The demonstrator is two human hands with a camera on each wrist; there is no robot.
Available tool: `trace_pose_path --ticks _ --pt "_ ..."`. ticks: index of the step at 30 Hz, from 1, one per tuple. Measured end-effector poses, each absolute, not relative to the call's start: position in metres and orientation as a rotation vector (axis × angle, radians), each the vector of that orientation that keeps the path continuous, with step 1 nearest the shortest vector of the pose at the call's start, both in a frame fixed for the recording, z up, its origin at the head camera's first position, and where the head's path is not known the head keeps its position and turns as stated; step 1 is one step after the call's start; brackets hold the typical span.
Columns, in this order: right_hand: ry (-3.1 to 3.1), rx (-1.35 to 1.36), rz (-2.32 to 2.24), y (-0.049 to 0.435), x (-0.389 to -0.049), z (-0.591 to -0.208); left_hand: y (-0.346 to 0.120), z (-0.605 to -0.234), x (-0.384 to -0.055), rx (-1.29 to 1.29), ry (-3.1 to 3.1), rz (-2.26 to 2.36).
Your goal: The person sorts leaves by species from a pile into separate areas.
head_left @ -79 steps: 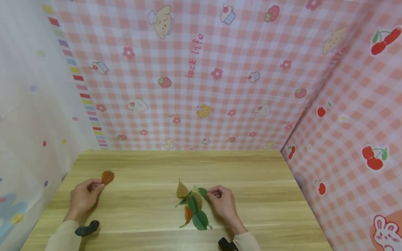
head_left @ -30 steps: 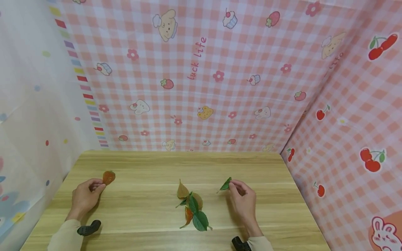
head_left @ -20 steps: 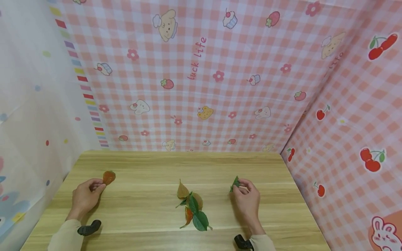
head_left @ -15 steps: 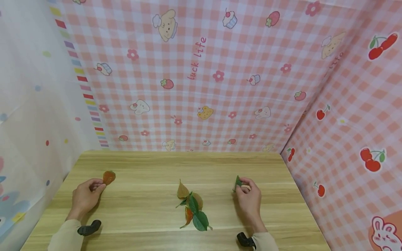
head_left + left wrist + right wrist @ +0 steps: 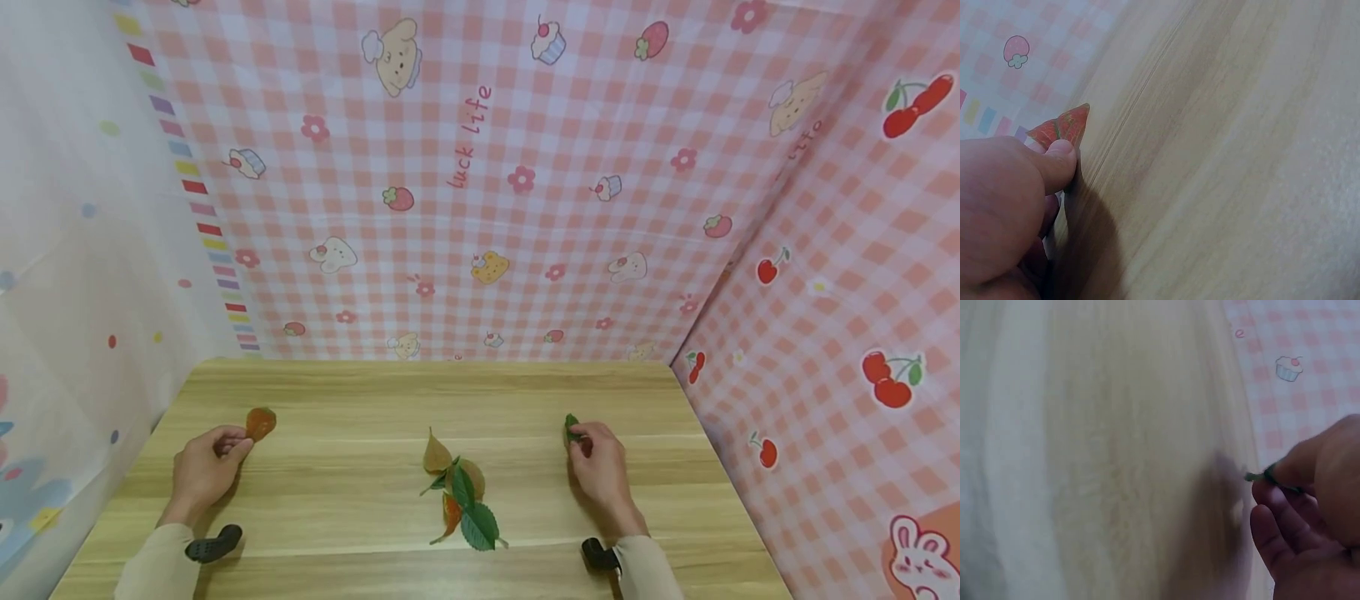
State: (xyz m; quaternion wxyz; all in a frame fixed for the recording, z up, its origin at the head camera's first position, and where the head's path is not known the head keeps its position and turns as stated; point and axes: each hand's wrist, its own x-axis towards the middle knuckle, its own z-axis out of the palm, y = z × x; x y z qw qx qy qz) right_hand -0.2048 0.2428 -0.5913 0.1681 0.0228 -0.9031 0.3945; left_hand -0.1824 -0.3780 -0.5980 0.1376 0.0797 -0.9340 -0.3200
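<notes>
My left hand [image 5: 204, 468] pinches an orange-red leaf [image 5: 260, 423] between thumb and fingers at the left of the table. In the left wrist view this red leaf [image 5: 1063, 127] shows a green midrib above the thumb. On the right side my right hand [image 5: 602, 468] pinches a green leaf [image 5: 572, 427], mostly covered by the fingers. Only a stem and a sliver of the green leaf [image 5: 1254, 477] show in the right wrist view. Mid-table lies a small pile: a yellow-brown leaf [image 5: 436, 457], a brownish round leaf [image 5: 476, 481], an orange leaf [image 5: 451, 515] and toothed green leaves [image 5: 478, 526].
The wooden table [image 5: 337, 500] runs back to a pink checked cloth [image 5: 450, 233]. Another checked cloth with cherries [image 5: 840, 333] hangs along the right side, and a pale dotted cloth [image 5: 75, 250] along the left. Dark straps with cameras [image 5: 216, 545] sit on both wrists.
The right hand has lifted a green leaf from the pile and carried it right, turning it until the fingers cover most of it. The left hand stays nearly still with its leaf.
</notes>
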Motion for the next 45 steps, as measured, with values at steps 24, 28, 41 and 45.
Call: trace_pose_path --ticks 24,28,41,45 --pt "-2.626 0.415 1.042 0.221 -0.23 -0.602 -0.374 -0.594 -0.181 0.246 -2.699 -0.947" --pt "-2.666 0.422 1.069 0.221 -0.231 -0.601 -0.375 -0.595 -0.181 0.241 -2.694 -0.962" --pt "-2.73 0.383 1.147 0.219 -0.233 -0.599 -0.377 -0.595 -0.179 0.266 -2.722 -1.004" --pt "-2.729 0.395 1.169 0.219 -0.232 -0.599 -0.378 -0.594 -0.18 0.292 -2.752 -1.022"
